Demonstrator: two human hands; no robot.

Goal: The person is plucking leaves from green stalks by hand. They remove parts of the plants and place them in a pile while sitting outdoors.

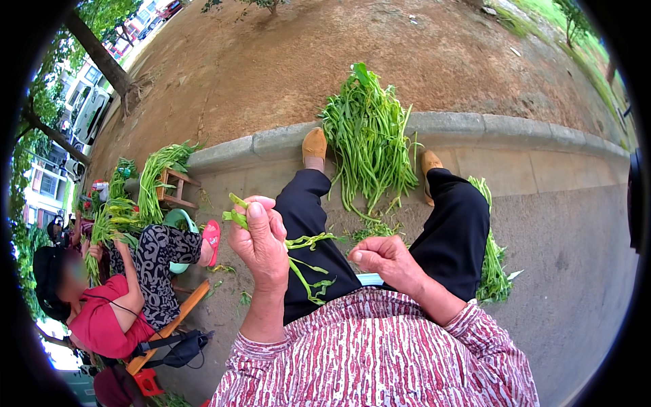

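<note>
Between our two hands hangs a green leafy stem [306,261], its upper end clamped in our left hand [261,241] and its lower leaves trailing down over our black trousers [451,234]. We see the left hand raised and closed, thumb pressed along the fingers, with a short stub of the stem protruding beyond the fist on the far-left side. Our right hand [383,261] sits lower and to the right, curled into a loose fist; whether it grips a strand of the stem we cannot tell, since the fingers hide the palm. Beyond both hands, between our two tan shoes [314,144], a large heap of green stems [369,142] lies across a concrete kerb [475,125] and onto the pavement. Right of the right hand, past our knee, a second smaller bundle of greens [491,261] rests on the ground. Left of the left hand, well apart, another person [129,292] in a red top and patterned trousers sits on a low wooden seat, handling similar greens [112,217]. Near both wrists we see our striped red-and-white sleeves [366,353].
</note>
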